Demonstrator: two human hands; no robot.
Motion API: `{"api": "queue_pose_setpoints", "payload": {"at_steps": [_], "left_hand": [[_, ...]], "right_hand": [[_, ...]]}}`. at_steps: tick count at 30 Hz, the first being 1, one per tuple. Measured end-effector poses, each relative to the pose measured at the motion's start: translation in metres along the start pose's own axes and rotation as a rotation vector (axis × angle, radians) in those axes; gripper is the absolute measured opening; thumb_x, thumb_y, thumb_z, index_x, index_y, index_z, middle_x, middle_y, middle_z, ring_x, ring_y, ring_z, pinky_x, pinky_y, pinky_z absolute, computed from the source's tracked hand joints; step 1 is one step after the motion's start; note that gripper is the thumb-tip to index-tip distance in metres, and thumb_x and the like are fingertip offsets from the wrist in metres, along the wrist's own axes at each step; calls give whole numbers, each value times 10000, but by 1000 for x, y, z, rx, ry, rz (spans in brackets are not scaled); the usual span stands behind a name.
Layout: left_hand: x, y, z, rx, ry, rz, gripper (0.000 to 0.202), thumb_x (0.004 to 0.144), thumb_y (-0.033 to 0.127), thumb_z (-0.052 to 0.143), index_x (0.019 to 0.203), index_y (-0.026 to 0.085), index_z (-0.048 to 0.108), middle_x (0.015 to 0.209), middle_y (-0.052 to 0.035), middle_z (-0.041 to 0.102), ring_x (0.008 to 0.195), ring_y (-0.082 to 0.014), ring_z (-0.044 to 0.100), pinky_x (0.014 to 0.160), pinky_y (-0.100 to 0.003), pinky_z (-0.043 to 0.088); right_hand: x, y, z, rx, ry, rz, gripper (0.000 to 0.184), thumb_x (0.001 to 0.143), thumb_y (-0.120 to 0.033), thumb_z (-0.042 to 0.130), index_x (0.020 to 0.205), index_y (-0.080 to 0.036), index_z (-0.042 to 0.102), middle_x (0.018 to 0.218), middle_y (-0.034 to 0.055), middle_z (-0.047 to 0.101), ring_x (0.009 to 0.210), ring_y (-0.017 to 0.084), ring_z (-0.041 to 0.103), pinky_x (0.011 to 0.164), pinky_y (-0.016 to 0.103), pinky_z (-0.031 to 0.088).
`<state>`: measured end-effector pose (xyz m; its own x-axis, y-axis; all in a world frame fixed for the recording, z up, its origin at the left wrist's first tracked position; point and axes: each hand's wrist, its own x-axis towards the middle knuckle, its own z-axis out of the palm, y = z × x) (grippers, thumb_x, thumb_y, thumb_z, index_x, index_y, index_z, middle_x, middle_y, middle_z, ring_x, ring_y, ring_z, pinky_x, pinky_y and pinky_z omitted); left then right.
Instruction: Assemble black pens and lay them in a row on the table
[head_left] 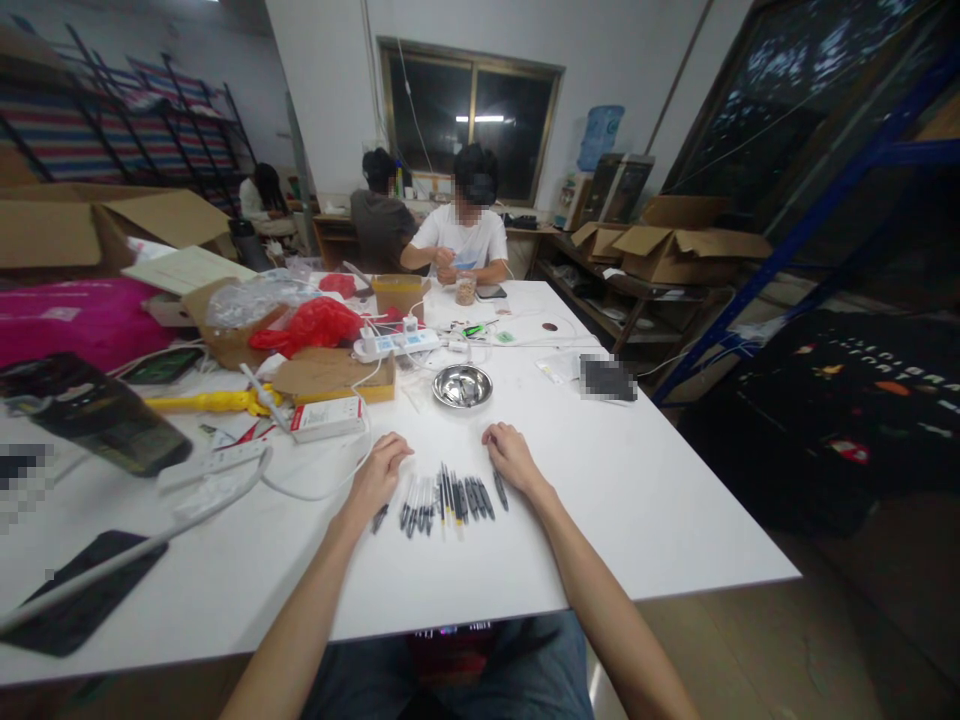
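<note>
My left hand [386, 462] rests on the white table [630, 500] with its fingers loosely bent and nothing visible in them. Just below it are small black pen parts [380, 518], partly behind my wrist. Across from it, my right hand [511, 455] lies on the table, fingers relaxed and bent, also seemingly without anything. Under that hand is a single black pen part [500, 490]. Between my hands, side by side, lie several clear pen barrels with dark ends [417, 505], several thin dark refills [448, 495] with yellowish ends, and several black pen barrels [478, 498].
A shiny metal bowl [462, 386] with small pieces inside stands beyond my hands. On the left are a power strip [396, 344], a white box [327, 419], cables, a dark bottle [112, 420] and red bags [319, 325]. A person [469, 235] sits across the table.
</note>
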<state>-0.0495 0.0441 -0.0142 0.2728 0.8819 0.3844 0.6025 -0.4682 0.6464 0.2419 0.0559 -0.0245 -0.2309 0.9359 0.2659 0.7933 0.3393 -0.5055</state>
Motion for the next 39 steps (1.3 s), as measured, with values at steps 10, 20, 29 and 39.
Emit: {"api": "queue_pose_setpoints", "payload": {"at_steps": [10,20,29,39], "left_hand": [[-31,16,-11,210,14,-203,170,955,334,387,936,229,520,752,18,591,715,-172,577,661,-275,394],[-43,20,-10,439,-35,-83,305,924,315,464,635,222,435,683,-17,567,739,-203,527,677,-310,342],[-42,26,-8,435,8,-133,198,905,279,470,717,220,487,730,-15,590,750,-197,539,665,-306,340],[-52,26,-9,392,38,-113,158,899,277,475,757,223,517,708,-6,569,759,-207,538,711,-319,382]], "right_hand": [[-15,-6,-11,264,-14,-31,265,904,-181,521,1148,-222,617,959,35,629,921,214,555,880,364,407],[-55,-19,-30,393,-133,-207,628,848,-488,716,1396,-276,494,1345,94,545,1256,268,464,1089,450,358],[-33,-68,-25,137,-481,-369,1179,650,-501,869,1575,-299,167,1509,128,391,1378,338,332,1145,501,249],[-19,-83,-10,152,-562,-346,1252,560,-394,927,1573,-326,194,1525,157,388,1391,389,354,1120,542,280]]}}
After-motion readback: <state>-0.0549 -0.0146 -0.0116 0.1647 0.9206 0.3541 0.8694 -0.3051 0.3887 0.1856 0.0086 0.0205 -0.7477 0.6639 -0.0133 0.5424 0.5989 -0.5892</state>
